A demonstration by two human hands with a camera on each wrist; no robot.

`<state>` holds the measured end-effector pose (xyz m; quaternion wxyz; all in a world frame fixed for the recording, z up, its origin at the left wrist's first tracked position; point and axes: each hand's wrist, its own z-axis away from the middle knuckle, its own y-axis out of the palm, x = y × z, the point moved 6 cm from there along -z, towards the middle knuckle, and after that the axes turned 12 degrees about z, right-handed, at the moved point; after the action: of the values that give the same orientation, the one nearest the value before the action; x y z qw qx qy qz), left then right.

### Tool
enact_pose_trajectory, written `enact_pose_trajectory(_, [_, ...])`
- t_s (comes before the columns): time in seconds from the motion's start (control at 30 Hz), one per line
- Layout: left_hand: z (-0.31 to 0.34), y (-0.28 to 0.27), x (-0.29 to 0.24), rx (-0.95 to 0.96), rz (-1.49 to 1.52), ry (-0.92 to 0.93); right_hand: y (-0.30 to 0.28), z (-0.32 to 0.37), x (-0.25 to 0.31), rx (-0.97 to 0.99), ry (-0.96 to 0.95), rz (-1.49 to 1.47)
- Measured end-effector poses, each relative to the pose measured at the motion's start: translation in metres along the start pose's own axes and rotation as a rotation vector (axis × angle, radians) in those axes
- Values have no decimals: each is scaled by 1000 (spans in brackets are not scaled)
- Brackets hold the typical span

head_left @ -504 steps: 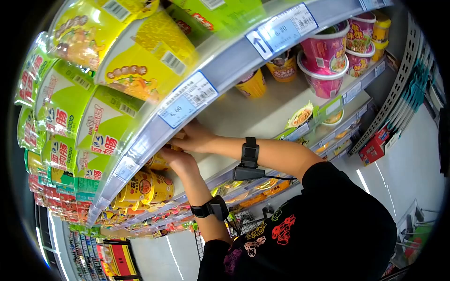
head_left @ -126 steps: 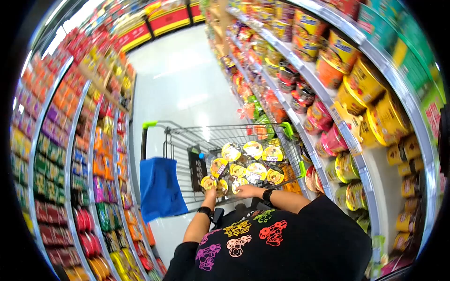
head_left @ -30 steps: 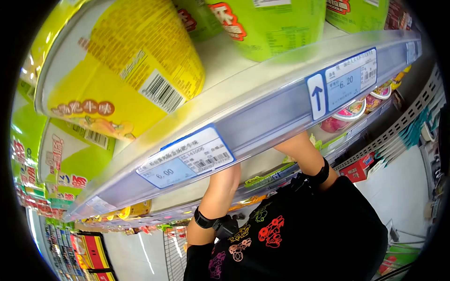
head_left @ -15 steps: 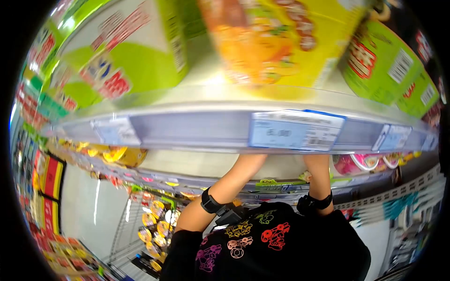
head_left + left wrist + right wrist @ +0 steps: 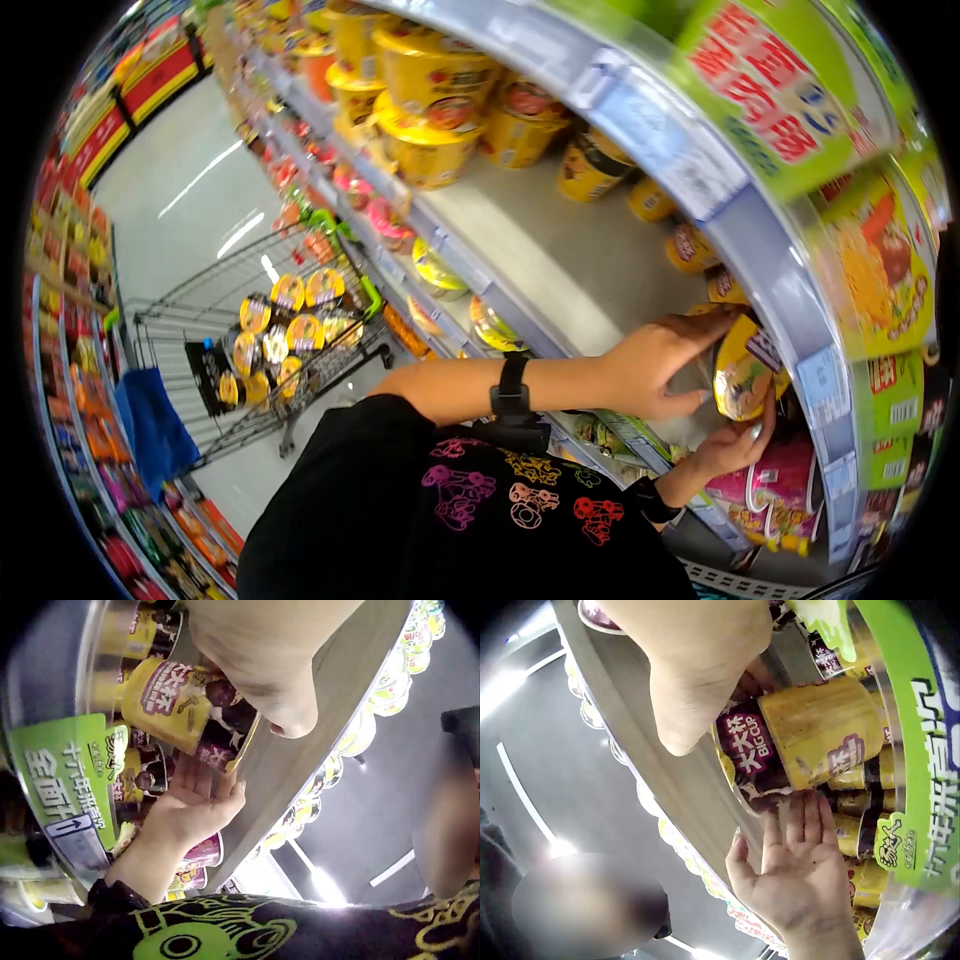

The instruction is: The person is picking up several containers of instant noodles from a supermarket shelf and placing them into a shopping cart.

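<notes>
A yellow instant noodle cup (image 5: 738, 382) with a dark purple band lies tipped on its side between both hands, its round lid toward me. My left hand (image 5: 648, 365) holds one side, its thumb spread away from the fingers. Opposite it, my right hand (image 5: 728, 452) supports the other side, fingers reaching along the cup to the lid edge. In the left wrist view, the right hand (image 5: 184, 814) has its palm turned up beside the cup (image 5: 169, 705). The right wrist view shows the left fingertips against the cup (image 5: 817, 735), which bears the words BIG CUP.
More yellow cups (image 5: 590, 168) stand deeper on this shelf, beneath an upper shelf's price-label edge (image 5: 655, 125). Pink tubs (image 5: 780, 475) sit at the right. A wire shopping cart (image 5: 225, 290) with several noodle cups and a blue cloth (image 5: 155, 430) stands at the left.
About 4 s ago both hands were at the cart. Over the last second they were hidden under the shelf edge; now they show with a cup between them, and the view has swung leftward.
</notes>
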<state>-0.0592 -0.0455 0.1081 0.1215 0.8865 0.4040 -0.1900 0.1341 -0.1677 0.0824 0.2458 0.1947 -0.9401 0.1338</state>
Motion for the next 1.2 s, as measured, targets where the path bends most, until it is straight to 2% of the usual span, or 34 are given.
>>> enact_pose_trajectory(0.1, [6, -12, -9, 60, -26, 39, 6, 4, 20, -81, -10, -87])
enact_pose_trajectory(0.2, [12, -29, -24, 98, -127, 47, 21, 5, 48, -169, -173, 15])
enact_pose_trajectory(0.4, [19, -78, -67, -85, -264, 268, 78, 12, 103, -292, -202, 31])
enact_pose_trajectory(0.5, [26, -103, -88, -84, -266, 299, 109, 24, 125, -298, -202, -5])
enact_pose_trajectory(0.53, [27, -111, -95, -66, -273, 313, 126, 33, 138, -310, -112, 20])
enact_pose_trajectory(0.57, [30, -119, -103, -47, -280, 330, 138, 39, 140, -235, -254, -127])
enact_pose_trajectory(0.6, [35, -125, -111, -25, -288, 347, 148, 44, 147, -208, -292, -176])
enact_pose_trajectory(0.73, [46, -163, -139, 42, -337, 371, 186, 61, 190, -130, -262, -265])
enact_pose_trajectory(0.83, [47, -201, -151, 108, -371, 243, 222, 63, 214, 22, -187, -394])
enact_pose_trajectory(0.87, [49, -213, -160, 206, -421, 106, 236, 66, 222, 80, -136, -449])
enact_pose_trajectory(0.97, [52, -256, -198, 293, -541, -73, 284, 78, 246, 346, 85, -618])
enact_pose_trajectory(1.1, [69, -324, -222, 168, -757, -292, 360, 122, 283, 823, 461, -758])
enact_pose_trajectory(1.17, [88, -364, -230, -29, -632, -335, 386, 156, 299, 1040, 629, -759])
enact_pose_trajectory(1.2, [102, -384, -230, -163, -516, -390, 397, 174, 306, 1145, 779, -884])
